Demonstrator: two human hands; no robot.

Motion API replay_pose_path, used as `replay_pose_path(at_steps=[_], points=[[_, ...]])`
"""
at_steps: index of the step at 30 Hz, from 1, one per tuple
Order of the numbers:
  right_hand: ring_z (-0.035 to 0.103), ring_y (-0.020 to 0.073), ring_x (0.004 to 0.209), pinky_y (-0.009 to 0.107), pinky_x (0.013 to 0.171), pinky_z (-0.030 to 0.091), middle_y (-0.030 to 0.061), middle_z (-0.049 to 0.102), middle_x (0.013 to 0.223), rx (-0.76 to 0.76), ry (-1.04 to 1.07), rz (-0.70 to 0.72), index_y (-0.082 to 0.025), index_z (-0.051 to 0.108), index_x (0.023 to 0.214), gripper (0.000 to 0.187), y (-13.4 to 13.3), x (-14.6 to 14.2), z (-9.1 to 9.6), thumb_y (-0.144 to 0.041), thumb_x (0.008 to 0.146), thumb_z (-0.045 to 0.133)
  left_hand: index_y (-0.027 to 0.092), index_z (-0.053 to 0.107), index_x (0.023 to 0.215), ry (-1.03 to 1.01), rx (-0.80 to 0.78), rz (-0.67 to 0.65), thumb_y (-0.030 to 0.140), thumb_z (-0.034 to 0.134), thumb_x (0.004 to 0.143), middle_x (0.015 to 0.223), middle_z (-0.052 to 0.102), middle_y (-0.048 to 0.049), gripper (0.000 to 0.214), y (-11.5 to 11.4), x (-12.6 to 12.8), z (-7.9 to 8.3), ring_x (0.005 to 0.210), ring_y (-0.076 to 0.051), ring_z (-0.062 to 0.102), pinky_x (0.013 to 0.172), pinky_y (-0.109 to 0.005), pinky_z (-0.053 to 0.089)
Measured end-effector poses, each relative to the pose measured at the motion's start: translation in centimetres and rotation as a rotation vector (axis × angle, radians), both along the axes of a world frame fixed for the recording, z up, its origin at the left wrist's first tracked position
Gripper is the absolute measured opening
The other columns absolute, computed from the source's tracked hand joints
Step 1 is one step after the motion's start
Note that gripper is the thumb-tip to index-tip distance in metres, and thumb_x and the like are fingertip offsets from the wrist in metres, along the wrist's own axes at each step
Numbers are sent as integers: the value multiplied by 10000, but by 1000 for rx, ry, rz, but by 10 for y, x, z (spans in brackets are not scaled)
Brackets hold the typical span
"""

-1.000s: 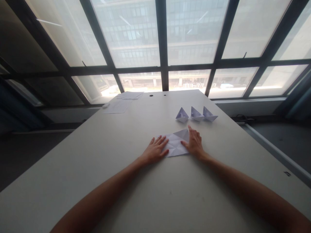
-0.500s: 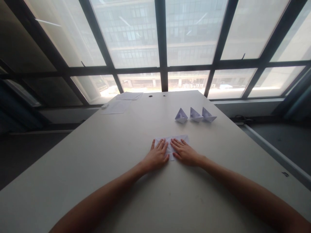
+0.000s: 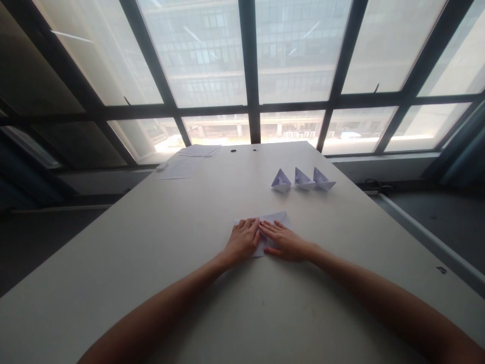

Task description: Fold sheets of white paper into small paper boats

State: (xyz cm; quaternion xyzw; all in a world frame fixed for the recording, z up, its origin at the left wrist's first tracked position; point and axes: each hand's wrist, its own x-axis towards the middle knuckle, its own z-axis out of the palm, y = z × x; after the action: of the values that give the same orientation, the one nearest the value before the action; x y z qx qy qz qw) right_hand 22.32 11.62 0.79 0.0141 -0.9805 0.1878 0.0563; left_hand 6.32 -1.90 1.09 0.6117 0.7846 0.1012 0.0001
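A partly folded sheet of white paper (image 3: 282, 220) lies on the table in front of me, much of it covered by my hands. My left hand (image 3: 242, 240) is on its left part, fingers bent and drawn together at the paper; the thumb's grip is partly hidden. Across the right part rests my right hand (image 3: 284, 241), open and flat, its fingertips near those of the left. Beyond them stand three folded paper boats in a row: a left one (image 3: 281, 182), a middle one (image 3: 303, 180) and a right one (image 3: 323, 180).
Loose white sheets (image 3: 180, 168) lie at the far left of the white table (image 3: 151, 263). Two dark holes, one of them larger (image 3: 233, 150), show near the far edge. A small dark mark (image 3: 441, 270) is at the right edge. Large windows (image 3: 291, 55) rise behind.
The paper has shifted slightly left and turned a little under my hands. My left hand's fingers went from spread flat to bent; my right hand stays flat and slid slightly left over the sheet.
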Motion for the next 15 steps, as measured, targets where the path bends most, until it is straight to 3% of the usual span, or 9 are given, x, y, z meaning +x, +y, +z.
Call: replay_pose_path(at_steps=[2,5,10,15], points=[[110,249,1498,422,1224,122,149,136,1616,-33,0,-22,-107,137,1564,903,1,-1,-2,-572,901,536,227,426,1437,27,38,36,348,308,993,1410,508,-88,475,0,0,1,1262,-269,461,1045,-434,381],[74,279,1500,430,1223,120,191,115,1613,-32,-8,-90,-51,120,1557,1036,0,-3,-5,-661,843,559,194,416,1443,66,42,-21,375,338,989,1453,467,-103,495,1,0,-4,1320,-266,413,1092,-433,334],[62,289,1500,450,1225,90,187,117,1611,42,-3,-127,-30,151,1550,1004,-5,-3,-6,-712,873,441,125,243,1537,94,-67,-181,459,303,998,1602,240,-124,637,3,-2,-14,1481,-248,194,1195,-453,146],[82,293,1499,459,1219,71,178,125,1610,73,-21,-173,-42,153,1552,1025,-6,-2,-7,-757,859,396,115,189,1553,108,-101,-208,524,260,998,1621,153,-116,694,3,-4,-14,1503,-232,112,1207,-455,95]])
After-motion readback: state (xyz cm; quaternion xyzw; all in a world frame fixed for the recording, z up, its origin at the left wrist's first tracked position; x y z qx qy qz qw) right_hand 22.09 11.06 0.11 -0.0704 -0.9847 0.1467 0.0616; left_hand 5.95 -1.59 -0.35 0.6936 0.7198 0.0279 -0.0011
